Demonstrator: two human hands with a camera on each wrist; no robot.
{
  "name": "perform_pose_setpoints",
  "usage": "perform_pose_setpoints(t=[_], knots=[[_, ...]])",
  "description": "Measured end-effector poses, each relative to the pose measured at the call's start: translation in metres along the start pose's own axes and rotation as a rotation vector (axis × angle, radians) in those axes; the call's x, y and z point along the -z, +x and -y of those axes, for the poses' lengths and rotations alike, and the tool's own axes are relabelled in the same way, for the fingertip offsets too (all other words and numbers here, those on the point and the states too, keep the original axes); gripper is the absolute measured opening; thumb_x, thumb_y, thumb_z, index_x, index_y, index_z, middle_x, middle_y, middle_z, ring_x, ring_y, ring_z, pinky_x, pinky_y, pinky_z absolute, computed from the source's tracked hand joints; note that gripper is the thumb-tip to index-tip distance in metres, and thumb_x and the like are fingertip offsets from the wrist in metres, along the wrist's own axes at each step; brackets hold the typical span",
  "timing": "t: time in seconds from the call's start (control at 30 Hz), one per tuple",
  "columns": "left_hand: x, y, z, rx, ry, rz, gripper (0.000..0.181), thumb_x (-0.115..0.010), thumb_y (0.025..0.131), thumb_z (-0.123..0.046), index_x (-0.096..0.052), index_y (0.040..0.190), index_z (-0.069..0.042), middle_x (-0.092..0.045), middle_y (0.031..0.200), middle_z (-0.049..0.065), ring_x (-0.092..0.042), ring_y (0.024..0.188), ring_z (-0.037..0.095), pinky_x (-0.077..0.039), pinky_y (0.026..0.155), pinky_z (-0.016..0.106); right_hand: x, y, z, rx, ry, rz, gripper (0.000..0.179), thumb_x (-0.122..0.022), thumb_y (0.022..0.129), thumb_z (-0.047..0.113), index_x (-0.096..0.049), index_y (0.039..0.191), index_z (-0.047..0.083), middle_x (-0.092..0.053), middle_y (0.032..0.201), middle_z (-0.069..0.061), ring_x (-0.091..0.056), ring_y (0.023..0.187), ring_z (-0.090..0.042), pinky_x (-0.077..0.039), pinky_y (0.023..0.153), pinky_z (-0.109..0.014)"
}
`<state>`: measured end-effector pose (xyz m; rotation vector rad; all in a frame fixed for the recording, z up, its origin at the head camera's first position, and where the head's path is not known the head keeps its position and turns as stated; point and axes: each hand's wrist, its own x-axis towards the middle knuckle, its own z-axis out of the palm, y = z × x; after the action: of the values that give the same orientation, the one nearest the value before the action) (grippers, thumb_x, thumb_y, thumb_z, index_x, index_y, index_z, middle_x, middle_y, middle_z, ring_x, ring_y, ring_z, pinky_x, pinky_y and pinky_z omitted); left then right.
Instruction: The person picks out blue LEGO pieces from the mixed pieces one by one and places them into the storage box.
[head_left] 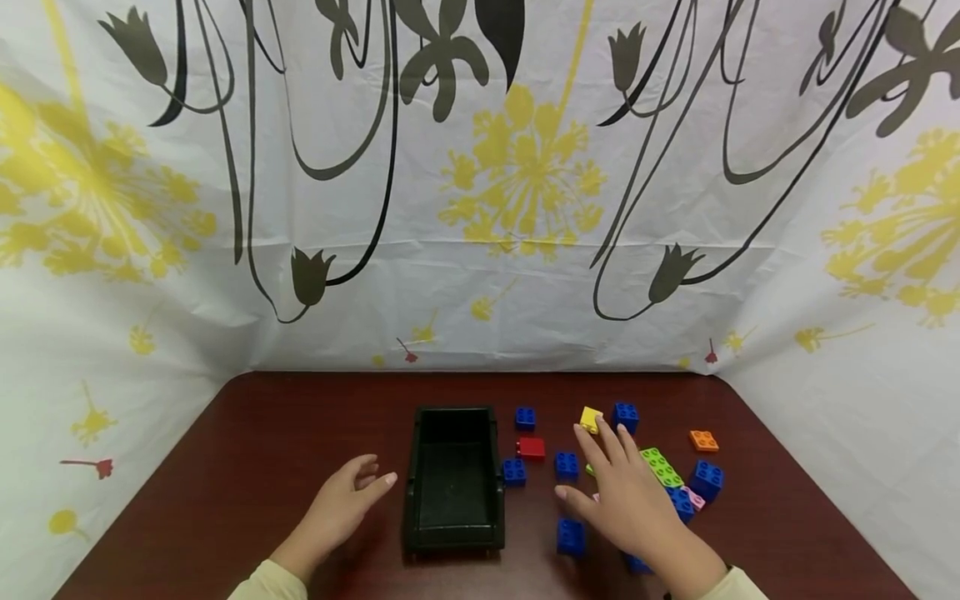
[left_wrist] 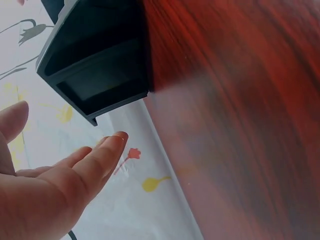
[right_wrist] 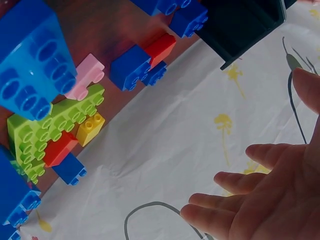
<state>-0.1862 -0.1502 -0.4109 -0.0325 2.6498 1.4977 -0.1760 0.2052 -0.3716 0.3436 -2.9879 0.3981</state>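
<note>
My left hand (head_left: 335, 504) hovers just left of a black plastic bin (head_left: 453, 536), thumb apart from the fingers and nothing held. The left wrist view puts its fingertips close to one end of the bin. Spread over the toy building bricks on the right is my right hand (head_left: 626, 500), also holding nothing. Its fingertips overlap a yellow brick (head_left: 590, 417) in the head view. A long lime-green brick (head_left: 662, 467) and a pink brick (right_wrist: 86, 76) lie partly behind that hand. Nearest its thumb are two blue bricks, one behind (head_left: 567, 465) and one in front (head_left: 571, 536).
Beside the bin's right wall lie a red brick (head_left: 532, 449) and small blue bricks (head_left: 513, 472). An orange brick (head_left: 703, 440) and a taller blue brick (head_left: 707, 479) sit farther right. A patterned white curtain (head_left: 480, 317) encloses the dark red wooden table (head_left: 300, 425).
</note>
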Motion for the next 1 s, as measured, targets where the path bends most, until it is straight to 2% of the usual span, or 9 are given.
perform_pose_setpoints(t=[0.3,0.6,1.0], knots=[[-0.006,0.002,0.001,-0.005,0.044,0.003,0.056,-0.064,0.092,-0.04,-0.06,0.125,0.005,-0.059,0.127,0.022,-0.054,0.118,0.041,-0.05,0.092,0.055,-0.001,-0.006,0.002,-0.028,0.026,0.022,0.087,-0.059,0.084,0.066,-0.037,0.15,0.014,-0.028,0.154,-0.022,-0.021,0.141,-0.048,-0.037,0.097,-0.071],[-0.013,0.006,0.003,0.001,0.021,-0.02,0.053,-0.066,0.091,-0.038,-0.063,0.122,0.004,-0.06,0.125,0.022,-0.057,0.115,0.039,-0.051,0.089,0.053,-0.004,-0.008,0.004,-0.05,0.048,0.044,0.078,-0.074,0.079,0.052,-0.048,0.143,0.014,-0.042,0.147,-0.016,-0.043,0.131,-0.038,-0.047,0.093,-0.062],[-0.018,0.007,-0.003,0.005,-0.017,0.003,0.049,-0.067,0.09,-0.037,-0.064,0.12,0.002,-0.061,0.123,0.02,-0.058,0.112,0.037,-0.052,0.087,0.052,-0.007,-0.009,0.006,-0.09,0.11,0.135,0.06,-0.081,0.077,0.036,-0.062,0.128,0.011,-0.06,0.129,-0.01,-0.055,0.12,-0.033,-0.047,0.097,-0.057]])
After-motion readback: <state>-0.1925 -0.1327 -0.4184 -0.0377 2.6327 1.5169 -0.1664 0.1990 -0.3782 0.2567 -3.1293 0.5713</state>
